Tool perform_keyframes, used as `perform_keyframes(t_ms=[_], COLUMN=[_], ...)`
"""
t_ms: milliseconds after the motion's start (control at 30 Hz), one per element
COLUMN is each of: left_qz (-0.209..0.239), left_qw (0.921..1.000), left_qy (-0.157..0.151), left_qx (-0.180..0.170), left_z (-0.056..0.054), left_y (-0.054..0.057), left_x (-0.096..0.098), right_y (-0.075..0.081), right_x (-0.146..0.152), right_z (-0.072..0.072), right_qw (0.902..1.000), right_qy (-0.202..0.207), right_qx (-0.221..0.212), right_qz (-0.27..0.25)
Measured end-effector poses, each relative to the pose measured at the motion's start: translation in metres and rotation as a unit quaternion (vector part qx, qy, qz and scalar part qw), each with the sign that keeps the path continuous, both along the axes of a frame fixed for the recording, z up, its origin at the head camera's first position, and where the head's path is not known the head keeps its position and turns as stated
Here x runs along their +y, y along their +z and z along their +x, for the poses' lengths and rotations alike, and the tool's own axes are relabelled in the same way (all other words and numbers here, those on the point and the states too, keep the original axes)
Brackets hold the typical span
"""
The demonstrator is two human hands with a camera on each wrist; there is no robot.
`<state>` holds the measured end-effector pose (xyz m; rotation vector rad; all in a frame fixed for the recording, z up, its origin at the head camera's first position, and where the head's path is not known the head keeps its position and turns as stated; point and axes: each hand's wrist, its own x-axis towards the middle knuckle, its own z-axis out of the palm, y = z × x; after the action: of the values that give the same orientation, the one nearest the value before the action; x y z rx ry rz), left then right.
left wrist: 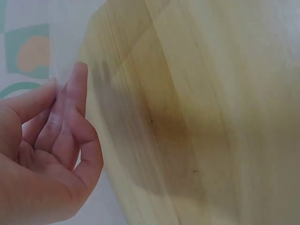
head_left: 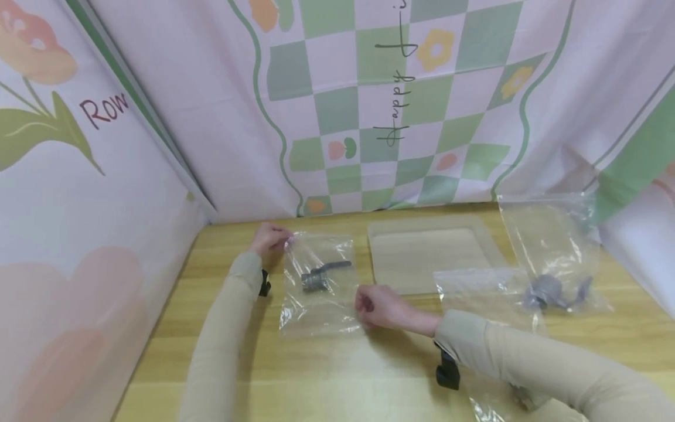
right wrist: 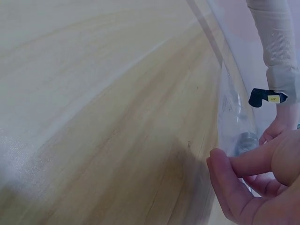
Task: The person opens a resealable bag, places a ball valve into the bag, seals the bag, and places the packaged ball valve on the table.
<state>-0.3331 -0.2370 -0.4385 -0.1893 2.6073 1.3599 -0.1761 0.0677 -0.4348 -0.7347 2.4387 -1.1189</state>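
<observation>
A clear plastic bag (head_left: pixel 321 316) lies at the middle left of the wooden table, with a grey valve-like fitting with a lever handle (head_left: pixel 315 280) inside it. My left hand (head_left: pixel 270 237) pinches the bag's far left corner between thumb and fingers; in the left wrist view, thumb and fingertips (left wrist: pixel 80 75) meet at the film's edge. At the bag's near right edge, my right hand (head_left: pixel 384 306) pinches the film between thumb and curled fingers. The right wrist view shows the film (right wrist: pixel 229 117) rising from those fingertips, with the fitting blurred behind.
A shallow beige tray (head_left: pixel 422 264) sits at the back of the table (head_left: pixel 337 387). To its right, another clear bag (head_left: pixel 554 234) holds a grey part (head_left: pixel 548 290). A third clear bag (head_left: pixel 474 287) lies partly under my right forearm. Printed curtains (head_left: pixel 221 117) stand behind and beside the table.
</observation>
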Motion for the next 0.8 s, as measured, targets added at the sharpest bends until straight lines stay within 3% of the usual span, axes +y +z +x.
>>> perform_keyframes(t_ms=[300,467,500,600,800], left_qz=[-0.001,-0.043,-0.046,-0.077,-0.101], left_qw=[1.0,0.999,0.9989,0.9967,0.9914], left_qy=[0.006,0.009,0.004,0.012,0.04], left_qx=[-0.006,-0.013,0.003,0.023,0.072], left_z=[-0.002,-0.009,-0.013,-0.017,-0.001], left_y=[0.003,0.0,-0.006,-0.006,0.012], left_x=[-0.004,-0.007,-0.011,-0.015,-0.011], right_y=[0.0,0.002,0.003,0.01,0.033], right_x=[-0.006,-0.004,-0.003,0.002,0.019], right_z=[0.002,0.005,0.006,0.007,-0.002], right_qw=[0.9998,0.999,0.9989,0.9987,0.9992], right_qy=[0.002,0.007,0.008,0.012,0.015], right_qx=[-0.006,-0.006,-0.011,-0.026,0.009], right_qz=[0.017,0.044,0.046,0.041,0.037])
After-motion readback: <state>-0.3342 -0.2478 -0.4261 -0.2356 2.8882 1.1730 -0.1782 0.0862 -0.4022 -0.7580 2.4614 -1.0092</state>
